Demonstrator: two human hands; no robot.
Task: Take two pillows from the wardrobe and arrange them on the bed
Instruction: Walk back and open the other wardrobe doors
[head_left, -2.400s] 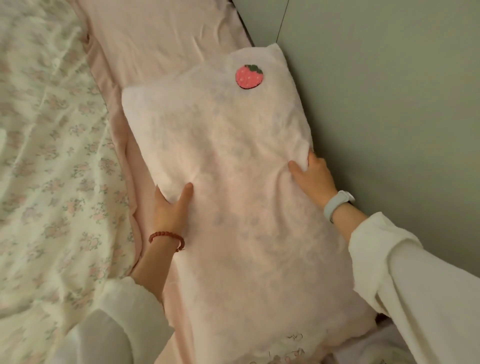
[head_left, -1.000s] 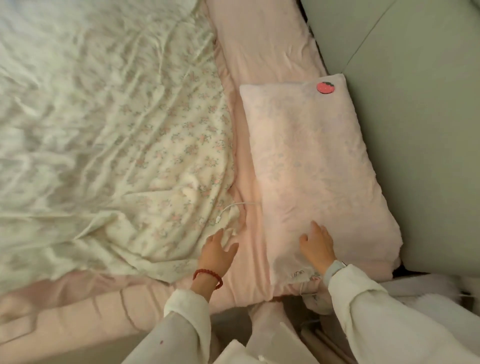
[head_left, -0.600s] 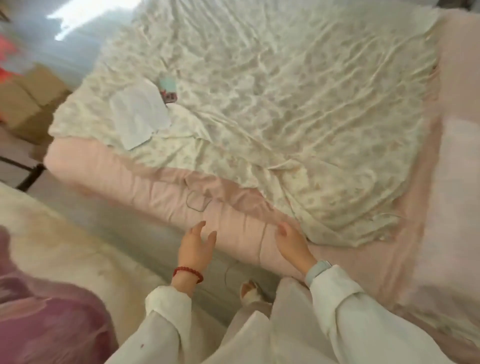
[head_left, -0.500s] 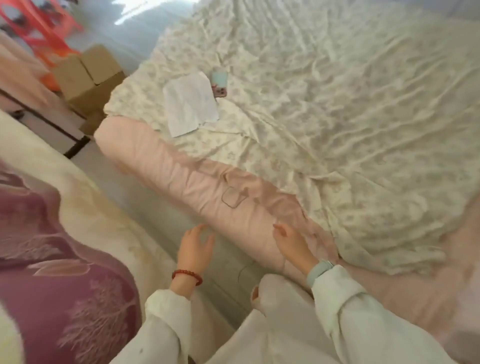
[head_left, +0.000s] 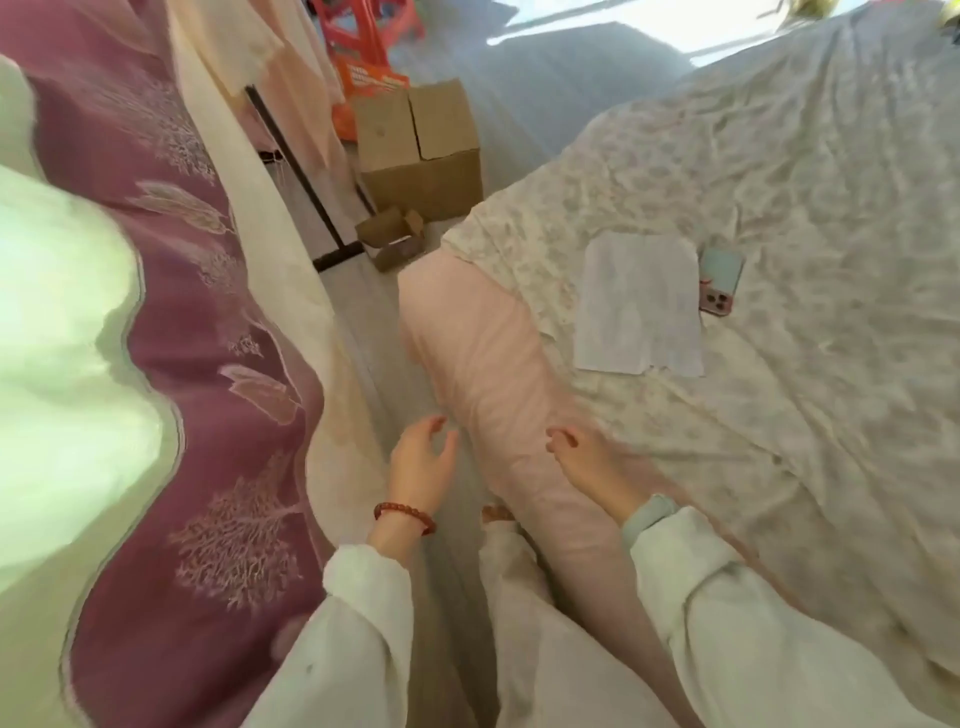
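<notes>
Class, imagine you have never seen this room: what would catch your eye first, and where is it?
A purple patterned fabric fills the left side. On the right, the floral sheet carries a white paper with a phone beside it. At bottom centre, the empty left hand and right hand are open.

You see a daylit room: strong light enters at the top, blowing out a floor patch to white. The curtain at left glares pale green. Motion blur softens both hands and the floral sheet. Wide-angle distortion bends the edges.
</notes>
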